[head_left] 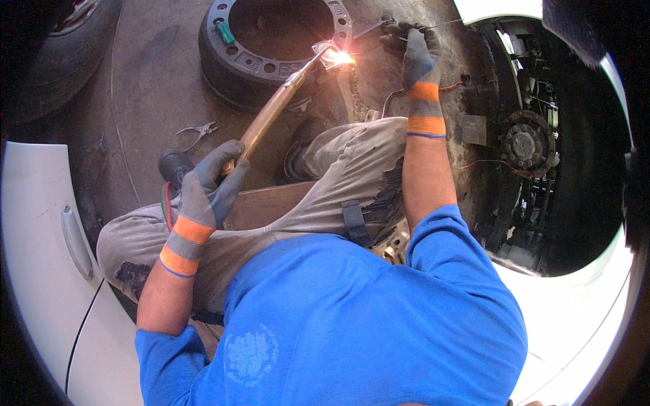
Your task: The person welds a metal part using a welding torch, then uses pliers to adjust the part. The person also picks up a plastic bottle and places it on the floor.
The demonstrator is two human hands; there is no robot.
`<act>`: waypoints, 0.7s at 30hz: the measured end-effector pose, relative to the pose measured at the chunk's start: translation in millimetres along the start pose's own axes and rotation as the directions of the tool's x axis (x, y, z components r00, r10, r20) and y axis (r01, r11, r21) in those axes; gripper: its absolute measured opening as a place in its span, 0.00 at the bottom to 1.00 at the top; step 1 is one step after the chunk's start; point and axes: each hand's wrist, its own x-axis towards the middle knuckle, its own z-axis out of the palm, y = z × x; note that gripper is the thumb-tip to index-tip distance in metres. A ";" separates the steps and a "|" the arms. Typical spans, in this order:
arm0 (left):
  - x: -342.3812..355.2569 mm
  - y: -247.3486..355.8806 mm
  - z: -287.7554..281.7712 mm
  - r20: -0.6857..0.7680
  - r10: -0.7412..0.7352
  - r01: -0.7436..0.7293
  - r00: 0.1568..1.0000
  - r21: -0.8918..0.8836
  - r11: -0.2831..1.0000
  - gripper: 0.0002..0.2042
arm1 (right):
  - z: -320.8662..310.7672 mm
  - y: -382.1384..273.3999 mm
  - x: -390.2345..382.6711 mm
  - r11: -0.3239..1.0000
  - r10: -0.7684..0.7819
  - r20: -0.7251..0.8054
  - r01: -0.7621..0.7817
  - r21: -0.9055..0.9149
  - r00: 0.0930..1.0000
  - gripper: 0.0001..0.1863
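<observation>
My left hand [218, 172], in a grey glove with an orange-striped cuff, is closed around the brass handle of a gas torch [265, 116]. The torch tip points up and right to a bright flame [344, 58] at a small metal piece [328, 51]. This piece is by the rim of a large grey ring-shaped brake drum [230, 64] on the floor. Up and to the right of the flame, my gloved right hand [414, 54] pinches a thin dark rod [441, 24], whose near end runs toward the flame. Glare hides the exact contact.
Pliers [198, 134] lie on the floor left of the drum. A green object [225, 32] sits on its rim, and a dark metal tool [374, 27] is beside it. At right is a wheel hub [525, 143] inside a white vehicle's wheel arch; a tyre [64, 74] is far left.
</observation>
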 end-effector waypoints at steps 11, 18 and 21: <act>-0.7 -5.3 0.0 -0.015 0.006 -0.006 1.000 0.001 1.000 0.14 | -2.4 5.3 2.3 0.999 -0.019 0.030 0.020 -0.035 0.999 0.13; -0.5 2.7 0.1 -0.019 -0.014 0.014 1.000 -0.001 1.000 0.14 | -3.2 7.1 1.1 0.997 -0.038 0.025 0.036 0.067 0.999 0.14; -0.5 0.6 0.0 -0.020 -0.007 0.007 1.000 -0.005 1.000 0.14 | -1.2 4.6 0.0 0.999 -0.051 0.012 0.051 0.002 0.999 0.13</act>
